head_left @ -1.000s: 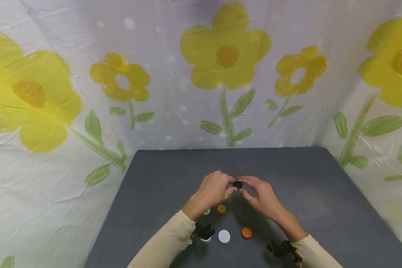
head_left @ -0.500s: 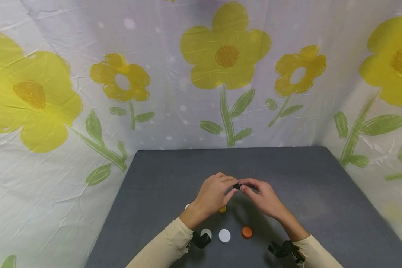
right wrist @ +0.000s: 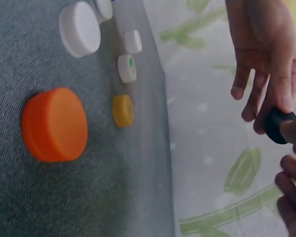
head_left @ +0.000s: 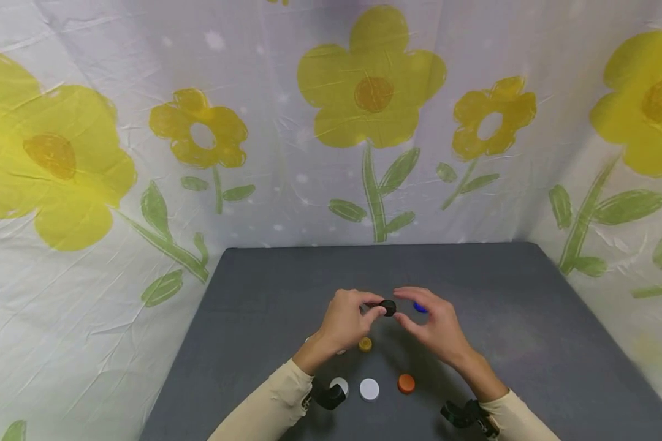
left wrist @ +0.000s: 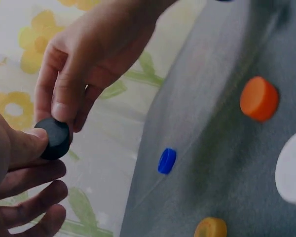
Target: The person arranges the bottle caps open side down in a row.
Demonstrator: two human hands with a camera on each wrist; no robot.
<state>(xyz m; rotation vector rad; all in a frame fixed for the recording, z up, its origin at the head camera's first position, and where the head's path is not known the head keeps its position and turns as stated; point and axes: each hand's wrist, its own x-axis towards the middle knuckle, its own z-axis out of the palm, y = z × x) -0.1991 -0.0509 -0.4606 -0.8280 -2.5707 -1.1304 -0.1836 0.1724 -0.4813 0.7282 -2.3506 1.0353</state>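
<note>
My left hand (head_left: 344, 321) pinches a black bottle cap (head_left: 388, 307) between thumb and fingers, above the grey table. In the left wrist view, its thumb lies on the flat face of the cap. My right hand (head_left: 436, 321) is close on the cap's other side, thumb and forefinger spread apart with a gap between them. Its thumb tip is right at the cap's edge. Beyond the right fingers, a blue cap (left wrist: 167, 161) lies on the table, partly hidden in the head view.
On the grey table (head_left: 287, 275) nearer me are an orange cap (head_left: 406, 384), a yellow cap (head_left: 365, 344) and several white caps (head_left: 369, 389), one with a green mark (right wrist: 127, 68). The left forearm partly covers some. A flower-printed curtain (head_left: 276, 153) surrounds the table.
The black cap tilts and turns between the hands. My right fingers, close around it half a second ago, have spread away from it. The blue cap has come into sight beyond them.
</note>
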